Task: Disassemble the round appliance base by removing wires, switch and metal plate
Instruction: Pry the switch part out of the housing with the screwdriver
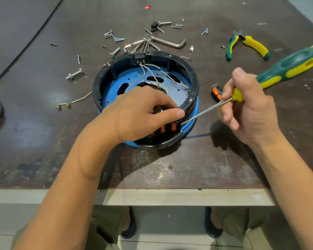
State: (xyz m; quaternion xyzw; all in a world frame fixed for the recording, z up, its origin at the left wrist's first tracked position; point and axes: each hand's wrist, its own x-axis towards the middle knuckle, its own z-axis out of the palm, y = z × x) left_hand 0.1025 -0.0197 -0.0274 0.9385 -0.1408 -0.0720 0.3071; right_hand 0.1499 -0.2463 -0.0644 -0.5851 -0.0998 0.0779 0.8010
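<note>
The round appliance base [105,73], black rim over blue body, sits mid-table with its open side up. White wires [153,73] run from a black terminal block [139,58] across the blue metal plate [123,76] inside. Orange rocker switches [173,126] show on the near side panel. My left hand [143,112] grips the near rim, fingers inside, thumb outside. My right hand [249,112] holds a green-and-yellow screwdriver [285,69]; its tip touches the panel edge beside the switches.
Loose screws and bolts [114,37], an Allen key [172,43] and wire clips lie behind the base. Green-yellow pliers [248,46] lie at the back right. A small black-orange tool [216,92] lies right of the base. A cut wire with terminals [74,102] lies left.
</note>
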